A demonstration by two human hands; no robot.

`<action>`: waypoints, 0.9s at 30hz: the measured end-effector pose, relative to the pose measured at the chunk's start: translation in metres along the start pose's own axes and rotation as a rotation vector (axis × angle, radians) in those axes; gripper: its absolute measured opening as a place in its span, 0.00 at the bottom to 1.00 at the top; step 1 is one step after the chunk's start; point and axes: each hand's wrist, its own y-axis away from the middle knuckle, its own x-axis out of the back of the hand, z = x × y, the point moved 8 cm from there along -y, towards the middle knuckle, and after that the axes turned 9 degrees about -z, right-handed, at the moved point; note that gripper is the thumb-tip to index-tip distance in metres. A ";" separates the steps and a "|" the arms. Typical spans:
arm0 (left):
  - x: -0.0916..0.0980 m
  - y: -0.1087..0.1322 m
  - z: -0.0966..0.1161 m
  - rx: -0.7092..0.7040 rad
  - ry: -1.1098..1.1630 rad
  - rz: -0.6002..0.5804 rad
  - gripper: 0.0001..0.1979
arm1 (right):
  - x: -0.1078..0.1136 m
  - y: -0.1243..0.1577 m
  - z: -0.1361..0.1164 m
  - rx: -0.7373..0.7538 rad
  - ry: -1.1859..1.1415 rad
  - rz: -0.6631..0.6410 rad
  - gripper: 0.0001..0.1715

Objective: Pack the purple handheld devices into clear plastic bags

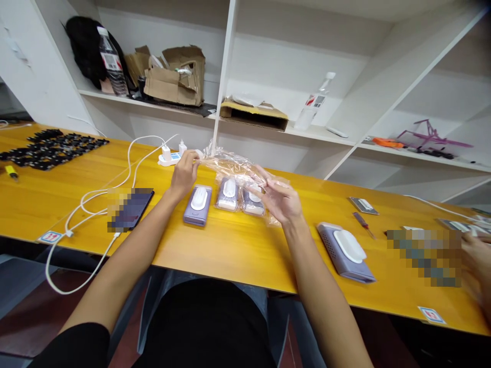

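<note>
Around the work, the worktop (pixel 238 250) is busy. To the left lie a dark phone (pixel 134 210), loops of white cable (pixel 82 204) and, farther off, a spread of small black parts (pixel 49 148). A white power strip (pixel 170 159) sits just beyond the left hand (pixel 186 171), and the shelf unit (pixel 224 56) rises behind. To the right are a screwdriver (pixel 362 223) and, at the edge, a co-worker's hand (pixel 477 258).

The clear plastic bag (pixel 230 162) stretches between the person's two hands, above the middle of the worktop, its long axis running crosswise and sloping down to the right. The left hand pinches its left end; the right hand (pixel 283 200) has its fingers extended against the film, and whether they grip cannot be told.

Two purple devices (pixel 227 195) with white oval tops stand side by side below, under or inside the film; which is unclear. Their ovals point away from the person. An uncovered purple device (pixel 197 205) lies just left, its far end leaning right. Another purple unit (pixel 345 253), well apart on the right, runs diagonally, near end rightward.
</note>
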 end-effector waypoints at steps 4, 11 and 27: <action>0.001 0.003 -0.026 0.282 0.266 0.037 0.11 | 0.002 0.000 -0.002 0.011 -0.030 0.012 0.10; -0.019 0.004 -0.030 0.641 0.898 -0.079 0.34 | 0.003 -0.001 0.001 -0.025 -0.088 0.033 0.13; -0.009 0.002 -0.036 0.745 0.971 0.032 0.15 | 0.017 -0.005 0.008 -0.011 -0.052 0.113 0.12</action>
